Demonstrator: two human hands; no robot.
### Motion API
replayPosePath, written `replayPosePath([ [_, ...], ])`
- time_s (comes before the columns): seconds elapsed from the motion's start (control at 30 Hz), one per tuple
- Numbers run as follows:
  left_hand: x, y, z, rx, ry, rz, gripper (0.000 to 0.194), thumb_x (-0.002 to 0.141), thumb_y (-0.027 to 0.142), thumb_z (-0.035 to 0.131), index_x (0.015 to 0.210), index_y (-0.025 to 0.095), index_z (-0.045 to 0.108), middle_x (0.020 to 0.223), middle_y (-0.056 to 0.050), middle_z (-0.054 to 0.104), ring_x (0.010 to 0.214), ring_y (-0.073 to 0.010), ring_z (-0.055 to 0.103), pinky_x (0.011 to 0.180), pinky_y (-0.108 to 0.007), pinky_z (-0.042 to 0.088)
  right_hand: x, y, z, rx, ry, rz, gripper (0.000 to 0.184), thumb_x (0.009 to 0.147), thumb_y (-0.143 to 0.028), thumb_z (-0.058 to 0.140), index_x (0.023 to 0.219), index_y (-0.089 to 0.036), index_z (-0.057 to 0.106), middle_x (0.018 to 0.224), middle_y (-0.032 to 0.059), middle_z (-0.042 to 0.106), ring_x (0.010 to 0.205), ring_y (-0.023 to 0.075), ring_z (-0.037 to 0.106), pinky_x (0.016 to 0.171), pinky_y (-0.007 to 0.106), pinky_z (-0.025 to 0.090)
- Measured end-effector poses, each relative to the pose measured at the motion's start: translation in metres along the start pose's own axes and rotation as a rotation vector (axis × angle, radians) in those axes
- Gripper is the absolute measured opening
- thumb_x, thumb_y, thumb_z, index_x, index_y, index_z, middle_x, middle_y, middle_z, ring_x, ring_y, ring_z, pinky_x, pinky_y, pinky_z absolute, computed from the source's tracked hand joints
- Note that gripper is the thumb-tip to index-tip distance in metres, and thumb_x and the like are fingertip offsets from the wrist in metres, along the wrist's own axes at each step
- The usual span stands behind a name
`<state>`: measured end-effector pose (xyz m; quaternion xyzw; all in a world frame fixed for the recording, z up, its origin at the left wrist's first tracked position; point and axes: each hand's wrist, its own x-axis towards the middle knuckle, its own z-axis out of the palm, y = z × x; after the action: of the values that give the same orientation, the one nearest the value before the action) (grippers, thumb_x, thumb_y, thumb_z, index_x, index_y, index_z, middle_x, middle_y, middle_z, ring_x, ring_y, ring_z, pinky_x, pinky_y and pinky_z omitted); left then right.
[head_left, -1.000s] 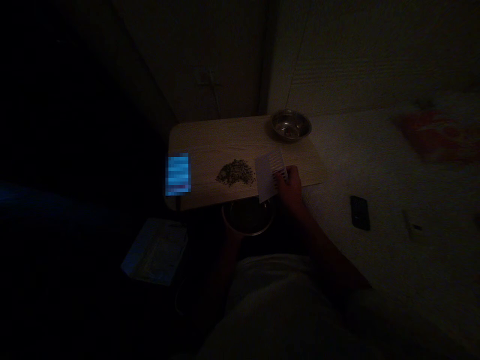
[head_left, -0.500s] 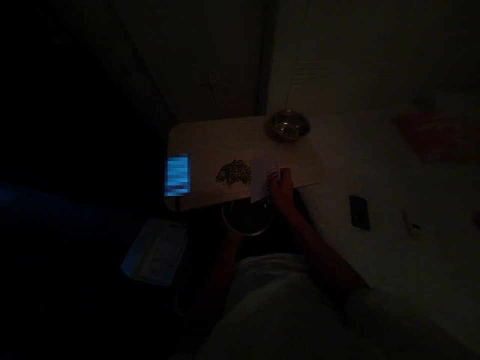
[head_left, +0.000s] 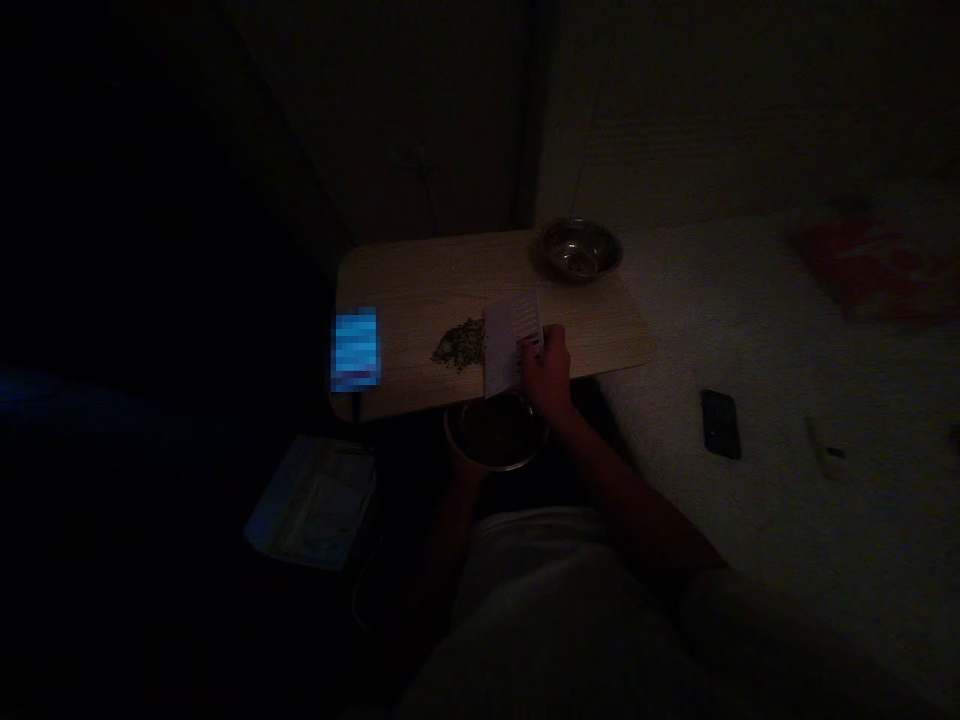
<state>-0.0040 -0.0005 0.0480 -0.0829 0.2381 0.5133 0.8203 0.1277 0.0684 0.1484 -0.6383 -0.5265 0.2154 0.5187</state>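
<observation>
One white, rectangular, slotted card (head_left: 502, 345), pinched in my right hand (head_left: 550, 378), has advanced toward nine o'clock, meeting the dark granular pile (head_left: 459, 346). My left hand (head_left: 466, 464) grips a round metal bowl (head_left: 511, 467) at six o'clock.

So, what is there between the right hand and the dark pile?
The head view shows a pale card, held by the right hand, its edge at the dark pile.

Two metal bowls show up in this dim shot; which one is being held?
The lower bowl, just off the near edge of the wooden board, gripped by the left hand; the other sits on the board's far side.
</observation>
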Motion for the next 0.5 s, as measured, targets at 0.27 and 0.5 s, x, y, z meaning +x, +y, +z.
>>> replayPosePath([
  [0.27, 0.001, -0.001, -0.011, -0.062, -0.007, 0.020, 0.085, 0.093, 0.079, 0.031, 0.140, 0.014, 0.060, 0.154, -0.013, 0.056, 0.158, -0.0361, 0.027, 0.131, -0.059, 0.012, 0.013, -0.005, -0.011, 0.014, 0.000, -0.012, 0.018, 0.089, -0.036, 0.054, 0.098, -0.025, 0.043, 0.086, 0.0045, 0.065, 0.077, 0.0232, 0.062, 0.074, 0.037, 0.049],
  [0.5, 0.005, -0.001, -0.013, -0.072, 0.087, 0.073, 0.078, 0.092, 0.074, 0.042, 0.145, 0.019, 0.058, 0.150, -0.009, 0.060, 0.156, -0.0329, 0.034, 0.132, -0.056, 0.017, 0.029, 0.002, -0.054, 0.076, -0.006, -0.068, 0.018, 0.089, -0.039, 0.062, 0.097, -0.026, 0.053, 0.091, 0.0039, 0.067, 0.083, 0.0222, 0.063, 0.072, 0.036, 0.052],
])
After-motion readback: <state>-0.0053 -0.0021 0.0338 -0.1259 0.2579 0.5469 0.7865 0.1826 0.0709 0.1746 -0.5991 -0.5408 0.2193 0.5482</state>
